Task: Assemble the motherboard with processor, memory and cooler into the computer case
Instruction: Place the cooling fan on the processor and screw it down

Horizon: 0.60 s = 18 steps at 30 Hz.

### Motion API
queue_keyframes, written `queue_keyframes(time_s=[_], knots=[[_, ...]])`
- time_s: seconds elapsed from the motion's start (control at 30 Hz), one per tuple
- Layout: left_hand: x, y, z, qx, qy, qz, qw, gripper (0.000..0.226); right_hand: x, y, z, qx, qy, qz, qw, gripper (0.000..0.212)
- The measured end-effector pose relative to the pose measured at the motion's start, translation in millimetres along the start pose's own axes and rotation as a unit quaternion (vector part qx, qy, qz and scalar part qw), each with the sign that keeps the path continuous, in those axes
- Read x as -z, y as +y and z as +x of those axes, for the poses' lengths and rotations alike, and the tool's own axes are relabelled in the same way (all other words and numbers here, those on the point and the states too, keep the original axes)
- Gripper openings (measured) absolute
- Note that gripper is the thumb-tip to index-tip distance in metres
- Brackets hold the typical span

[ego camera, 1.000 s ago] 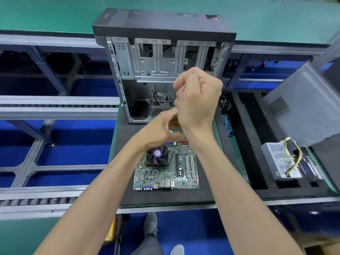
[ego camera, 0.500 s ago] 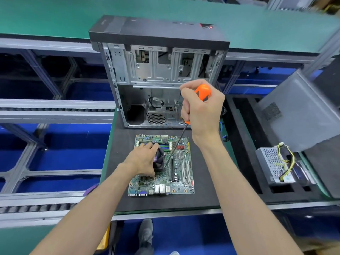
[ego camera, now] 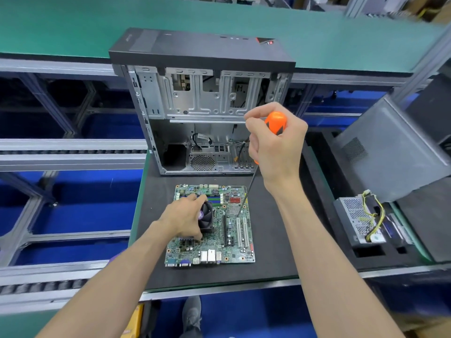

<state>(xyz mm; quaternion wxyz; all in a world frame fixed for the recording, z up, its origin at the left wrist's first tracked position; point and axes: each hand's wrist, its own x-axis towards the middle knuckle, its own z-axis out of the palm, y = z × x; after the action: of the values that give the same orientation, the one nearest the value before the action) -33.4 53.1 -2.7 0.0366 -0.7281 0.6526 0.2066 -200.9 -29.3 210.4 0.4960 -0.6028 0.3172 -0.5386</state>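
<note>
A green motherboard (ego camera: 231, 242) lies flat on the black foam mat (ego camera: 275, 259), with a black cooler fan (ego camera: 208, 217) fitted near its left middle. My left hand (ego camera: 183, 219) grips the cooler from the left side. My right hand (ego camera: 275, 147) is raised above the board and holds an orange-handled screwdriver (ego camera: 275, 123), whose thin shaft slants down to the board's upper right area. Behind the board stands the open computer case (ego camera: 202, 103), its side panel off and its inside bare metal with a few loose cables.
A grey power supply (ego camera: 358, 220) with yellow wires sits in a foam tray at the right. A grey side panel (ego camera: 390, 152) leans behind it. Roller conveyor rails (ego camera: 68, 154) run along the left. A green bench top (ego camera: 73, 28) spans the back.
My hands were together above the board; my left hand dropped onto the cooler and stays there. My right hand now holds the screwdriver upright, its tip lowered toward the board's right side.
</note>
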Motion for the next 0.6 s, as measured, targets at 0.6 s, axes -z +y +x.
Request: queue_keyframes(time_s=[0.6], knots=[[-11.5,-0.5,3.4,-0.007,0.004,0.029,1.000,0.103,40.4,78.3,24.5,-0.148,-0.083,-0.390,0.905,0.035]])
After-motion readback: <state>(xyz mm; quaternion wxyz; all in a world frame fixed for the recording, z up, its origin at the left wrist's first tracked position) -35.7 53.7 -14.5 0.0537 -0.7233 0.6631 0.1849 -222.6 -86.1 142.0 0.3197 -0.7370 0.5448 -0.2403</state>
